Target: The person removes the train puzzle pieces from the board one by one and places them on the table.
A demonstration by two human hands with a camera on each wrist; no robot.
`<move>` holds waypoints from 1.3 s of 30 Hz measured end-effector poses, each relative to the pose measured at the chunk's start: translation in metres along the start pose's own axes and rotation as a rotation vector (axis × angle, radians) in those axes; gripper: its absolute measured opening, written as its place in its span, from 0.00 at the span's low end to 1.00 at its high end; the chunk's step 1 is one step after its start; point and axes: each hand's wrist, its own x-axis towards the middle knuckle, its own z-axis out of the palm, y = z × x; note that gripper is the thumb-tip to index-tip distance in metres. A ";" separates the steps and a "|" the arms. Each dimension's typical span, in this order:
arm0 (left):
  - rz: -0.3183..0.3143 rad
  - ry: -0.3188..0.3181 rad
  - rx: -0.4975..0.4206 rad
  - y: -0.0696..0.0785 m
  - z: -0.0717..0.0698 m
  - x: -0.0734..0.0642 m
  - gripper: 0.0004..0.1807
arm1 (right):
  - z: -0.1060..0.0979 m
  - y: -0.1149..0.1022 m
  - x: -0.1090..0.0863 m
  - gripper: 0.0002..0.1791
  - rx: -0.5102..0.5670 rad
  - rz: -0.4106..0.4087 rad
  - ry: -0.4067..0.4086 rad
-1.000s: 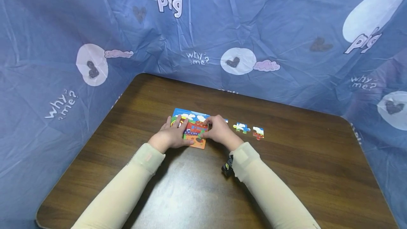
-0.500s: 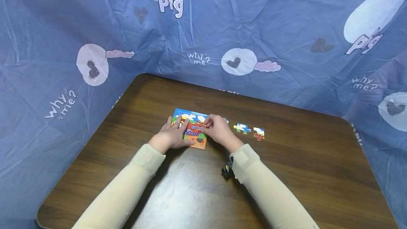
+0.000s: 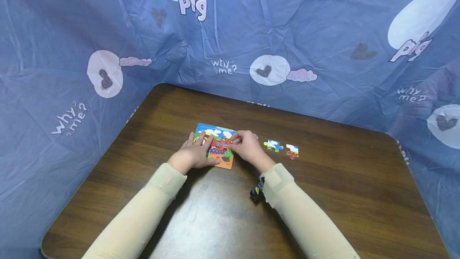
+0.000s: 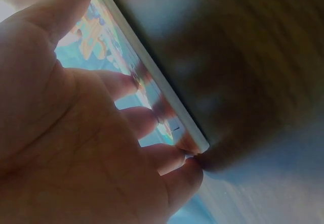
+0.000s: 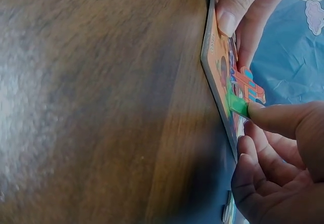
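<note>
A colourful jigsaw puzzle board lies on the table, showing blue sky, white clouds and an orange lower edge. My left hand rests on its left part with fingers spread; in the left wrist view those fingertips reach towards the board's edge. My right hand is at the board's right side. Between its thumb and fingers it pinches a red, blue and green puzzle piece, tilted up from the board's surface in the right wrist view. The right fingers partly hide the piece in the head view.
Two loose puzzle pieces lie to the right: one with cloud and green, another with cloud and red. A bit of blue and white shows behind the right hand. The brown wooden table is bordered by a blue printed cloth.
My right thumb and fingertips have shifted slightly away from me over the board, and the pinched piece has moved with them. My left hand has stayed in place.
</note>
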 end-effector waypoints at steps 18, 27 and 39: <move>0.000 0.000 0.020 0.000 0.000 0.000 0.55 | -0.003 -0.003 0.001 0.06 0.022 0.036 -0.006; -0.002 -0.005 0.006 -0.001 0.000 0.003 0.56 | -0.008 -0.002 -0.001 0.06 0.049 0.044 0.002; 0.008 -0.002 0.012 -0.003 0.003 0.006 0.56 | -0.021 0.010 -0.008 0.07 0.095 0.021 0.042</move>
